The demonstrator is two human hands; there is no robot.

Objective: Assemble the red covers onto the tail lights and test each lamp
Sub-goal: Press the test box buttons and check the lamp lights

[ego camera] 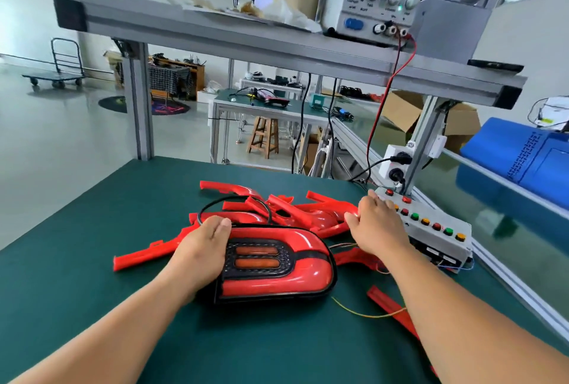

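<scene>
Our left hand (pixel 200 245) grips the left end of the tail light (pixel 277 279); our right hand (pixel 377 226), loosely spread, touches the button box (pixel 437 231) beside the red covers (pixel 295 211)

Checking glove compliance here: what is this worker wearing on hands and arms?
Nothing visible: the left hand and right hand are ungloved, no rings showing, and the left forearm and right forearm are bare, without sleeves, watch or wristband.

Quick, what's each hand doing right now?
Left hand: grips the tail light by its left end.
Right hand: open, holding nothing, stretched toward the button box.
</scene>
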